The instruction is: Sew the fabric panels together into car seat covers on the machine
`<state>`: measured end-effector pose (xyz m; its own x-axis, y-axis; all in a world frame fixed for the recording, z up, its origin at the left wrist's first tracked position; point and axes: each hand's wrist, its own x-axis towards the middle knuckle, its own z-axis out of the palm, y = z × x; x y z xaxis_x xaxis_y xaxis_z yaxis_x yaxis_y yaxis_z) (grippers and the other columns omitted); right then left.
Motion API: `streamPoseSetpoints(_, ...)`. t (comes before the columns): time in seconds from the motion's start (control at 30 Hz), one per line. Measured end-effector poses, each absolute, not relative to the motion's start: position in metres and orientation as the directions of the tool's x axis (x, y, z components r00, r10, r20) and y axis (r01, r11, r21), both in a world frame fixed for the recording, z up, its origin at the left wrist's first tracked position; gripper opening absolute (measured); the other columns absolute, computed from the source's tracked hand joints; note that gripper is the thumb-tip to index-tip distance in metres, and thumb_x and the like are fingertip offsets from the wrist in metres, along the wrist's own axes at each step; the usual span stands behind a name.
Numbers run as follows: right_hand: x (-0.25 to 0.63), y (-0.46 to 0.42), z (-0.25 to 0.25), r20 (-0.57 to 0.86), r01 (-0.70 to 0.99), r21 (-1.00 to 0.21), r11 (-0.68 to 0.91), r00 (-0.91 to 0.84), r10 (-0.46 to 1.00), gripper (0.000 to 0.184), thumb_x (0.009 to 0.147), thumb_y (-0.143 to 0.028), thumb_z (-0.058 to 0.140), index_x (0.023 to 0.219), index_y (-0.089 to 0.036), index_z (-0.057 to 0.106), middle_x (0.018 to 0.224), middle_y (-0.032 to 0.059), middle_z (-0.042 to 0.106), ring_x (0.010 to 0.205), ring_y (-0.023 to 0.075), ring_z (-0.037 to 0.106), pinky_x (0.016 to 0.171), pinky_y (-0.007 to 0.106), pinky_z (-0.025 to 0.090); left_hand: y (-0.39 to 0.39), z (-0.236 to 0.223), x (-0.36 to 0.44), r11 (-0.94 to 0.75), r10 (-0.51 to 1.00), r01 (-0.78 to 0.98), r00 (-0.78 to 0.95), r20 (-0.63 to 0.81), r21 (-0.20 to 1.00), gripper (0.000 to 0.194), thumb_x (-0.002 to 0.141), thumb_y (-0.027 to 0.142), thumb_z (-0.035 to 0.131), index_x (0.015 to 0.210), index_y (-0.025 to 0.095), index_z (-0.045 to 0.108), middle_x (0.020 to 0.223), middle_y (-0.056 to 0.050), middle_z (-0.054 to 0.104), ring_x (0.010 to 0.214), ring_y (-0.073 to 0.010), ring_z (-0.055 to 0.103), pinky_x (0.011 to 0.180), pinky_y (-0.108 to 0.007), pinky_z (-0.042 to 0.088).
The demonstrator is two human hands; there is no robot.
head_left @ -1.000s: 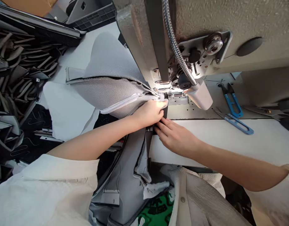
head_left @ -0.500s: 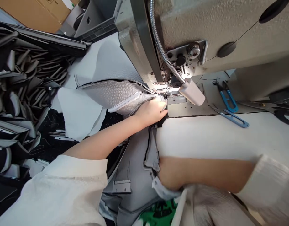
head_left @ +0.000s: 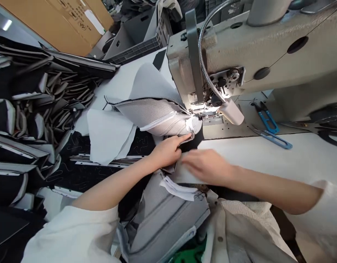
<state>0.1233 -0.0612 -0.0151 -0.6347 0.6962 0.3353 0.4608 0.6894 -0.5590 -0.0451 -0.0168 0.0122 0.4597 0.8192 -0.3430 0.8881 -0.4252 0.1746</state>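
A grey mesh fabric piece (head_left: 149, 111) with white strips lies folded on the sewing machine bed, its right end under the lit needle area of the sewing machine (head_left: 209, 93). My left hand (head_left: 168, 151) grips the near edge of this fabric, index finger stretched along it just in front of the needle. Beside it, my right hand (head_left: 208, 166) is over the white tabletop, its fingers smeared by motion; whether they touch fabric I cannot tell. More grey fabric with white strips (head_left: 168, 215) hangs over the table edge toward my lap.
Blue thread snips (head_left: 269, 120), a second blue pair (head_left: 275, 138) and black-handled scissors (head_left: 322, 129) lie at right. Stacks of black and grey padded pieces (head_left: 48, 109) fill the left. White fabric pieces (head_left: 109, 135), a grey crate (head_left: 138, 44) and a cardboard box (head_left: 64, 22) stand beyond.
My left hand has drawn back from the needle toward me. My right hand has risen from below the table edge to beside it. The hanging fabric has shifted, and the view has tilted up.
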Motion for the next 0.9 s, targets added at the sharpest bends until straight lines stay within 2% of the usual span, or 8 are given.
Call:
streamPoseSetpoints(0.13, 0.134, -0.035, -0.027, 0.354, 0.609, -0.577, 0.544, -0.414, 0.839, 0.046, 0.095, -0.025, 0.035, 0.136, -0.008, 0.044, 0.138, 0.0218, 0.048, 0.121, 0.029, 0.053, 0.092, 0.041, 0.049, -0.019, 0.011, -0.036, -0.444, 0.824, 0.871, 0.489, -0.287, 0.21, 0.049, 0.081, 0.017, 0.047, 0.13, 0.014, 0.05, 0.108, -0.013, 0.061, 0.097, -0.0251, 0.061, 0.08, -0.035, 0.052)
streamPoseSetpoints(0.27, 0.097, 0.001, -0.026, 0.291, 0.66, -0.555, 0.507, -0.416, 0.861, 0.066, 0.094, -0.038, 0.04, 0.146, 0.0, 0.025, 0.147, 0.0312, 0.027, 0.14, 0.0384, 0.024, 0.106, 0.05, 0.035, -0.016, 0.003, -0.038, -0.446, 0.804, 0.839, 0.529, -0.272, 0.313, 0.037, 0.082, 0.008, 0.041, 0.113, 0.012, 0.06, 0.107, -0.013, 0.064, 0.099, -0.0239, 0.062, 0.085, -0.035, 0.051)
streamPoseSetpoints(0.47, 0.072, 0.048, -0.016, 0.073, 0.694, -0.634, 0.34, -0.385, 0.92, 0.086, 0.088, -0.06, 0.048, 0.149, -0.007, 0.019, 0.128, 0.0277, 0.053, 0.126, 0.0416, 0.044, 0.093, 0.052, 0.044, -0.009, -0.009, -0.039, -0.407, 0.823, 0.872, 0.48, -0.306, 0.273, 0.044, 0.077, 0.006, 0.043, 0.117, 0.011, 0.061, 0.114, -0.015, 0.065, 0.1, -0.0283, 0.063, 0.087, -0.039, 0.052)
streamPoseSetpoints(0.57, 0.099, 0.028, -0.02, 0.248, 0.593, -0.593, 0.545, -0.51, 0.824, 0.066, 0.09, -0.042, 0.053, 0.144, -0.009, 0.034, 0.138, 0.0233, 0.045, 0.127, 0.0335, 0.045, 0.097, 0.046, 0.044, -0.006, -0.009, -0.039, -0.436, 0.807, 0.847, 0.517, -0.284, 0.304, 0.041, 0.079, 0.013, 0.049, 0.118, 0.009, 0.061, 0.115, -0.015, 0.065, 0.106, -0.029, 0.062, 0.09, -0.038, 0.052)
streamPoseSetpoints(0.67, 0.138, -0.012, -0.034, 0.466, 0.475, -0.462, 0.749, -0.588, 0.661, 0.031, 0.093, -0.019, 0.042, 0.117, -0.016, 0.061, 0.125, 0.0138, 0.059, 0.107, 0.023, 0.058, 0.089, 0.039, 0.049, -0.003, -0.006, -0.041, -0.399, 0.814, 0.827, 0.518, -0.263, 0.395, 0.042, 0.081, 0.021, 0.053, 0.122, 0.013, 0.06, 0.119, -0.011, 0.066, 0.106, -0.0252, 0.063, 0.092, -0.035, 0.051)
streamPoseSetpoints(0.77, 0.162, -0.042, -0.049, 0.554, 0.482, -0.279, 0.831, -0.626, 0.549, 0.025, 0.09, -0.012, 0.044, 0.1, -0.014, 0.067, 0.116, 0.0135, 0.064, 0.1, 0.0232, 0.059, 0.083, 0.04, 0.052, 0.001, 0.001, -0.043, -0.287, 0.844, 0.837, 0.451, -0.291, 0.465, 0.052, 0.084, 0.024, 0.052, 0.135, 0.016, 0.051, 0.118, -0.008, 0.067, 0.092, -0.0202, 0.067, 0.085, -0.031, 0.053)
streamPoseSetpoints(0.83, 0.162, -0.05, -0.057, 0.564, 0.456, -0.19, 0.87, -0.674, 0.477, 0.025, 0.09, -0.01, 0.045, 0.1, -0.012, 0.067, 0.112, 0.0124, 0.066, 0.102, 0.0237, 0.059, 0.088, 0.04, 0.051, 0.003, 0.006, -0.043, -0.185, 0.848, 0.856, 0.387, -0.362, 0.483, 0.053, 0.084, 0.026, 0.052, 0.135, 0.017, 0.051, 0.098, -0.005, 0.073, 0.076, -0.0184, 0.068, 0.074, -0.029, 0.054)
streamPoseSetpoints(0.9, 0.155, -0.053, -0.063, 0.535, 0.438, -0.162, 0.884, -0.714, 0.452, 0.027, 0.09, -0.011, 0.046, 0.108, -0.009, 0.066, 0.113, 0.0134, 0.066, 0.108, 0.025, 0.058, 0.095, 0.041, 0.049, 0.005, 0.01, -0.042, -0.147, 0.851, 0.845, 0.373, -0.369, 0.513, 0.05, 0.082, 0.026, 0.053, 0.131, 0.016, 0.056, 0.091, -0.003, 0.074, 0.081, -0.0199, 0.068, 0.077, -0.029, 0.054)
